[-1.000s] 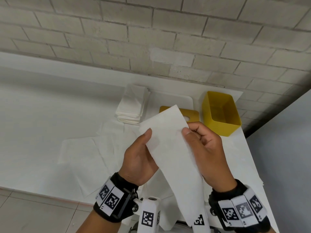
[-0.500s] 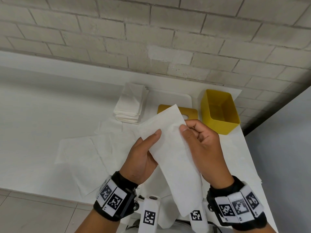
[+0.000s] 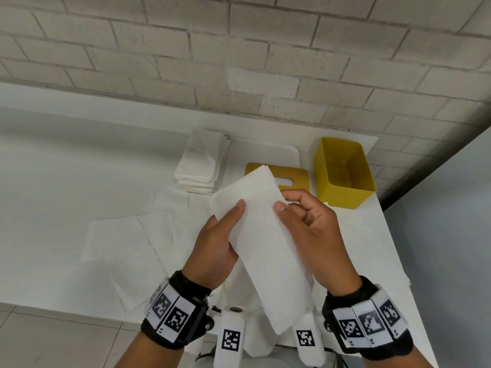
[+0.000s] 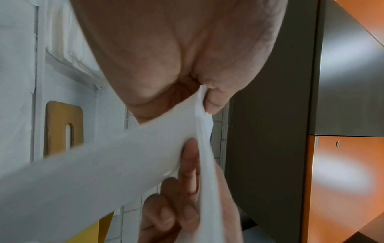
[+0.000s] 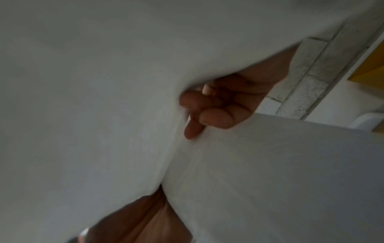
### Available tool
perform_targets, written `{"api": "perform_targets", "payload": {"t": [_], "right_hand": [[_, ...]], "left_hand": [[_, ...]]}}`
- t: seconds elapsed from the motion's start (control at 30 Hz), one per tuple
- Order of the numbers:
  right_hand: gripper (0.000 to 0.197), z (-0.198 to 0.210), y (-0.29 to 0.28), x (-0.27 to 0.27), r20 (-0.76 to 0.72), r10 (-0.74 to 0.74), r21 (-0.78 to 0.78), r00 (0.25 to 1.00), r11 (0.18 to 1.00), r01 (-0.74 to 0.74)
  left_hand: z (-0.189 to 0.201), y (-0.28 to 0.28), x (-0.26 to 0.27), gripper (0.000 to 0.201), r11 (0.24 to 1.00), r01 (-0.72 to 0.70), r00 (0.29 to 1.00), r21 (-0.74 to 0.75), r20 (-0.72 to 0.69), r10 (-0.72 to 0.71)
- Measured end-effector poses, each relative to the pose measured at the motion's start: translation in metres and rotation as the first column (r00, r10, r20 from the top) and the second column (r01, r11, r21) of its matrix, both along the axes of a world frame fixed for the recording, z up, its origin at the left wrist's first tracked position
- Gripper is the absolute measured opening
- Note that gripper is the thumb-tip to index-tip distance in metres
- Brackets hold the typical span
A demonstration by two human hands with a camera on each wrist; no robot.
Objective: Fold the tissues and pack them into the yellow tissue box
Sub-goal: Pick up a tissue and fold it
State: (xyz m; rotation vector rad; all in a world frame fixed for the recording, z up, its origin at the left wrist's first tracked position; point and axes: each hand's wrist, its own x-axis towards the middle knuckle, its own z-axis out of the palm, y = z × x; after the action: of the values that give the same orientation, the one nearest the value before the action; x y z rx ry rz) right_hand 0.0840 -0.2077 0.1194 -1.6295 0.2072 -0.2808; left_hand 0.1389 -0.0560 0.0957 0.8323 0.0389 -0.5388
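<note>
Just beyond my left hand [image 3: 212, 251] a stack of folded tissues [image 3: 200, 166] sits on the white table [image 3: 66, 168], and loose flat tissues [image 3: 119, 235] are spread out to that hand's left and under both wrists. The tissue [image 3: 265, 235] I hold up, a long folded strip slanting from my fingertips down toward my wrists, hides part of the yellow lid [image 3: 289, 176] that lies flat right behind it; the lid's slot peeks past the strip's edge. Beyond my right hand [image 3: 313, 240] stands the yellow tissue box [image 3: 342, 173], open-topped, with nothing visible inside it. Behind it all runs a pale brick wall [image 3: 239, 49]. My left thumb presses the strip's left edge with the fingers behind it, pinching it. My right thumb and curled fingers pinch the right edge near the top.
</note>
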Motion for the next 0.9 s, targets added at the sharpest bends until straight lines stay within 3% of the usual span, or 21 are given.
{"api": "perform_targets", "payload": {"t": [0.07, 0.13, 0.23, 0.3, 0.43, 0.63, 0.7, 0.8, 0.9], "right_hand": [[0.015, -0.009, -0.006, -0.001, -0.041, 0.034, 0.003, 0.999, 0.999, -0.034], [0.020, -0.029, -0.018, -0.002, -0.114, 0.055, -0.154, 0.992, 0.985, -0.072], [0.026, -0.068, -0.044, -0.011, -0.258, -0.018, -0.520, 0.966, 0.845, -0.124], [0.026, -0.087, -0.062, -0.021, -0.289, -0.086, -0.612, 0.953, 0.782, -0.115], [0.017, -0.117, -0.100, -0.035, -0.444, -0.283, -0.626, 0.850, 0.777, -0.068], [0.046, -0.142, -0.099, -0.021, -0.557, -0.343, -0.596, 0.756, 0.799, -0.078], [0.048, -0.143, -0.089, -0.013, -0.544, -0.347, -0.592, 0.764, 0.804, -0.056], [0.039, -0.141, -0.072, -0.002, -0.383, -0.420, -0.670, 0.823, 0.740, 0.065], [0.043, -0.140, -0.053, 0.019, -0.328, -0.327, -0.647, 0.886, 0.761, 0.041]], "left_hand": [[0.001, 0.003, 0.006, 0.040, 0.999, -0.050, 0.999, 0.021, 0.007, 0.050], [0.003, 0.009, 0.012, 0.041, 0.993, -0.113, 0.994, 0.034, 0.003, 0.113], [0.003, 0.024, 0.021, 0.032, 0.978, -0.188, 0.982, 0.091, 0.022, 0.187], [0.000, 0.035, 0.024, 0.027, 0.954, -0.225, 0.974, 0.197, 0.070, 0.215], [-0.014, 0.059, 0.020, 0.023, 0.876, -0.267, 0.963, 0.402, 0.154, 0.223], [-0.029, 0.070, 0.001, 0.017, 0.815, -0.235, 0.972, 0.530, 0.129, 0.196], [-0.030, 0.068, -0.005, 0.018, 0.821, -0.210, 0.978, 0.531, 0.107, 0.181], [-0.032, 0.069, -0.014, 0.019, 0.810, -0.204, 0.979, 0.550, 0.113, 0.170], [-0.034, 0.073, -0.017, 0.019, 0.804, -0.215, 0.976, 0.554, 0.090, 0.198]]}}
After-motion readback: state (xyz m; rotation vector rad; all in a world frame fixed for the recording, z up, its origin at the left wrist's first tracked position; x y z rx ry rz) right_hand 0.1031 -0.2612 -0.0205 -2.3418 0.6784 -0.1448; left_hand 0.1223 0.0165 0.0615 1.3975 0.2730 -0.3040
